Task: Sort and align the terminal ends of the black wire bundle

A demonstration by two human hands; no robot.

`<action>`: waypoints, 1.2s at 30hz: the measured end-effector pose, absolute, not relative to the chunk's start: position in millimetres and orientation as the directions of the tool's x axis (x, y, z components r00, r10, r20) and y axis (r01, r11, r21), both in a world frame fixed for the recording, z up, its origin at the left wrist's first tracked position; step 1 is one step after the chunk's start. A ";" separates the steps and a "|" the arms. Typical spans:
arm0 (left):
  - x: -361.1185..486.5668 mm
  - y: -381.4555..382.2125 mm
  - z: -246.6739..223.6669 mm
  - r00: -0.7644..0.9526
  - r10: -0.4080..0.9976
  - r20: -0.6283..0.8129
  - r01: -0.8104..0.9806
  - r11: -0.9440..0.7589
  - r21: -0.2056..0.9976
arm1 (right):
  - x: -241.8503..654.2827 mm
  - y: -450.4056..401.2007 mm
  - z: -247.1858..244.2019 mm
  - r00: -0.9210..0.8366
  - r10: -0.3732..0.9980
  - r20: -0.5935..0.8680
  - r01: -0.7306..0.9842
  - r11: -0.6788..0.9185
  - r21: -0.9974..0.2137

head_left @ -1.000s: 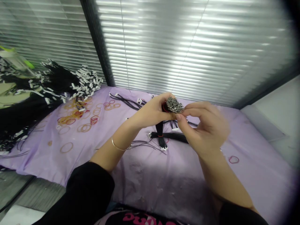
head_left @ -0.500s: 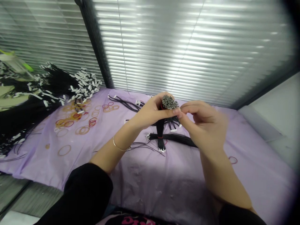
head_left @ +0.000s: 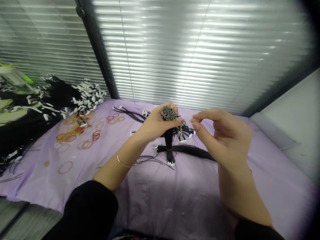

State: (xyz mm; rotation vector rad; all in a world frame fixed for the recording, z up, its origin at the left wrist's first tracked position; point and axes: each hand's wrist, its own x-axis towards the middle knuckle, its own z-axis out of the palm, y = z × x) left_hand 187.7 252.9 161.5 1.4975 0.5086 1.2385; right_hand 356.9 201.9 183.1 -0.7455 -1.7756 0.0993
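My left hand (head_left: 160,121) is wrapped round a bundle of black wires (head_left: 169,113), whose cut metallic ends point up toward me. Its thumb lies across the near side of the bundle. To the right, my right hand (head_left: 221,136) is raised with thumb and index fingertip pinched close together, a short gap from the bundle. Whatever the pinch holds, if anything, is too small to make out. Below the hands, two tied black wire bundles (head_left: 192,150) with silvery tips cross on the purple sheet, a red band showing at the crossing.
Rubber bands (head_left: 80,130) in yellow and red lie scattered at left on the purple sheet (head_left: 87,163). Beyond them is a big heap of black wires with white connectors (head_left: 87,95). Loose wires (head_left: 130,115) lie behind my left hand. Window blinds (head_left: 160,50) rise along the back.
My right hand has drawn away to the right from the bundle, opening a gap between the hands. My left hand keeps its hold; the view has shifted slightly.
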 end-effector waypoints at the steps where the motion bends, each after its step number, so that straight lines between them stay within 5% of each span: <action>1: 187.5 253.7 161.2 0.368 0.826 0.427 -0.287 -0.335 0.897 | 354.7 201.8 183.0 -0.161 0.496 0.854 0.444 0.809 -0.386; 9: 186.4 252.5 162.6 0.410 0.824 0.390 -0.268 -0.300 0.915 | 348.3 204.9 182.6 -0.323 0.338 0.884 0.555 0.824 -0.113; 30: 181.1 250.2 170.0 0.496 0.788 0.364 -0.202 -0.303 0.931 | 351.5 207.9 179.1 -0.367 0.242 0.898 0.541 0.841 -0.006; 36: 178.3 249.1 174.7 0.542 0.762 0.354 -0.191 -0.299 0.935 | 351.8 203.8 183.0 -0.402 0.322 0.857 0.556 0.830 -0.050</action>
